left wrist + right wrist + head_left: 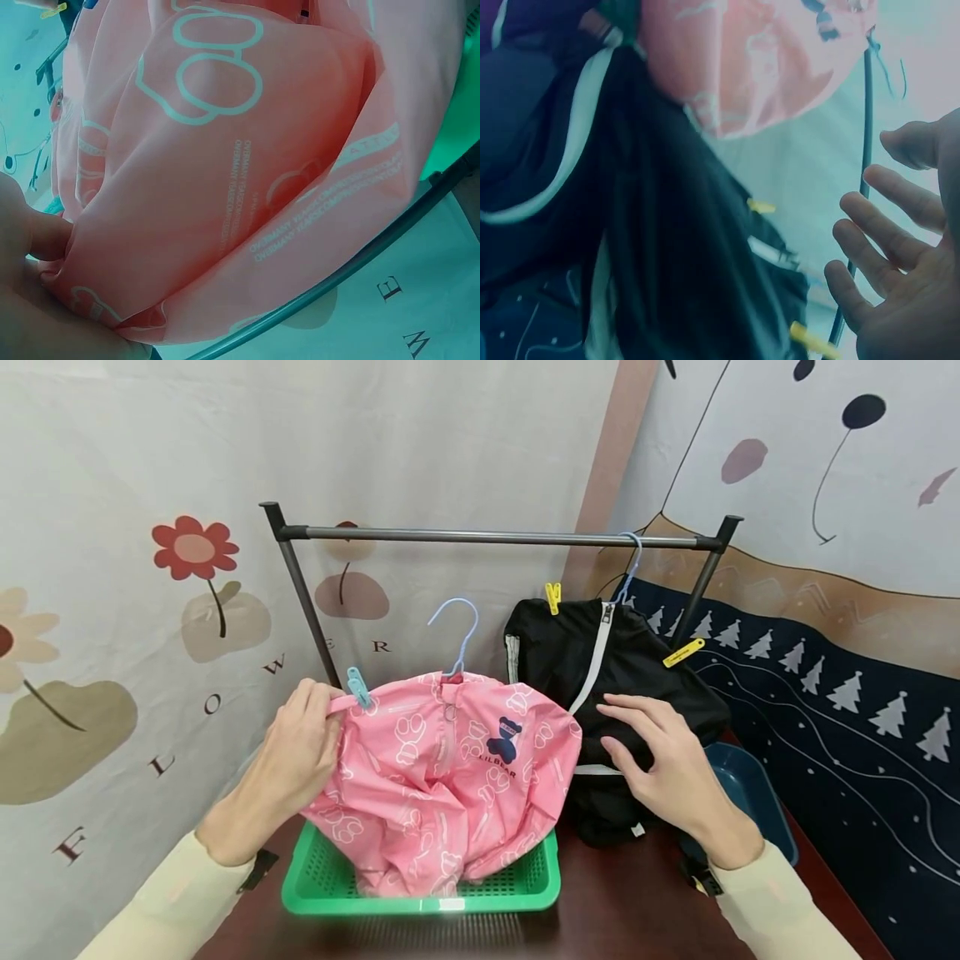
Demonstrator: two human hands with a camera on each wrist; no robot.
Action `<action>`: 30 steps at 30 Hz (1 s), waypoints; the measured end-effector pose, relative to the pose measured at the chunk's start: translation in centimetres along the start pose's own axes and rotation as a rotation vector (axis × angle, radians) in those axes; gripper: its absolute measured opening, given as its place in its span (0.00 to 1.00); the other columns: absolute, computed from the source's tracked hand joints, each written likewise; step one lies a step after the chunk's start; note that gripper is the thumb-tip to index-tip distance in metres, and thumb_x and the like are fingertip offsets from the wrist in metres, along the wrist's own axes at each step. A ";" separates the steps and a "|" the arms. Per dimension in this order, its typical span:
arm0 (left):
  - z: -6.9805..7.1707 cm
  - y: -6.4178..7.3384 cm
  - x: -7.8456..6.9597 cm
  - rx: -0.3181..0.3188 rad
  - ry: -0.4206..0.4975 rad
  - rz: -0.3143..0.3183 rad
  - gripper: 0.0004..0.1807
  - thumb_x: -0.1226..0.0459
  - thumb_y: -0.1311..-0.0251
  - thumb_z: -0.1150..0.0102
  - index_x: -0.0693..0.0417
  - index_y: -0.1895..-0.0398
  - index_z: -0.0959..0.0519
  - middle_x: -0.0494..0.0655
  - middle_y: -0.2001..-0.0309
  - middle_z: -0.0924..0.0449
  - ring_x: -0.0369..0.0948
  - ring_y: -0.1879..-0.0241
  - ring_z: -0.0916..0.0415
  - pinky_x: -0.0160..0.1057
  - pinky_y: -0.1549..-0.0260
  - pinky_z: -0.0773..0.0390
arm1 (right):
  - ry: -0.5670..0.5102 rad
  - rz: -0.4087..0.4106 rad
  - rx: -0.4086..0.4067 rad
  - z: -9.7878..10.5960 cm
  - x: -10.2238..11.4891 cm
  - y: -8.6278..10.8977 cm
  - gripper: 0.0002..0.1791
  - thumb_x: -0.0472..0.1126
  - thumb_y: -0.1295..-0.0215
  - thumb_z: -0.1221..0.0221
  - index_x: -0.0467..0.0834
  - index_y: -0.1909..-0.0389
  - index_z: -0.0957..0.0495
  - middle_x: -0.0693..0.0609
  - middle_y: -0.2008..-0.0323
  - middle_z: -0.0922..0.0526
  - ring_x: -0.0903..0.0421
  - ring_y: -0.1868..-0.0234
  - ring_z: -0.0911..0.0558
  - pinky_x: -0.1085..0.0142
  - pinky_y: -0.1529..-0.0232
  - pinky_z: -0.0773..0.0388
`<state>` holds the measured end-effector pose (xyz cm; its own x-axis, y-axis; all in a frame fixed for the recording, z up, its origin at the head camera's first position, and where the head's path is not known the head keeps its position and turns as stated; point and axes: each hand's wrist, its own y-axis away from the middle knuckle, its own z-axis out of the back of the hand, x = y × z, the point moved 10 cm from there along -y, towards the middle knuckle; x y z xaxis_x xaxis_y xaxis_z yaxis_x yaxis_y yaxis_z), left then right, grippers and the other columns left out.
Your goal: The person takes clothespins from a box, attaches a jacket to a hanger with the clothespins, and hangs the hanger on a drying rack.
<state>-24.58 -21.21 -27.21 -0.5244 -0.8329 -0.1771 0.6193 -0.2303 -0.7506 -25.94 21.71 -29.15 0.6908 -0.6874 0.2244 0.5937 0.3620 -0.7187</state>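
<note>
A pink jacket (420, 760) with white paw outlines and a bear print is on a light blue hanger (471, 635), whose hook stands free below the rail. One light blue clothespin (358, 687) clips its left shoulder. My left hand (296, 747) pinches the fabric just beside that clothespin; the left wrist view shows the thumb and fingers (46, 238) against the cloth. My right hand (667, 768), fingers spread and holding nothing, is in front of a black jacket (637, 652). That jacket hangs from the rail with two yellow clothespins (552, 598) on it.
A dark metal rack's rail (480, 537) spans the back. Beneath the pink jacket, a green basket (420, 906) rests on the dark red table (615, 910). A blue tray (776, 818) sits at the right, partly behind my right arm. Printed curtains stand behind.
</note>
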 end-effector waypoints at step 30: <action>-0.2 0.5 0.3 -0.019 0.021 0.020 0.03 0.77 0.19 0.40 0.66 0.49 0.20 0.56 0.57 0.24 0.49 0.60 0.24 0.53 0.60 0.20 | 0.057 -0.158 -0.265 9.7 -9.1 4.6 0.23 0.34 0.24 0.30 0.38 0.30 0.11 0.31 0.32 0.12 0.81 0.24 0.29 0.82 0.21 0.38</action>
<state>-24.57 -21.50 -27.75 -0.5240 -0.8265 -0.2057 0.6188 -0.2034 -0.7588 -25.51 35.69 -28.11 0.5697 -0.7591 0.3150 0.5584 0.0762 -0.8261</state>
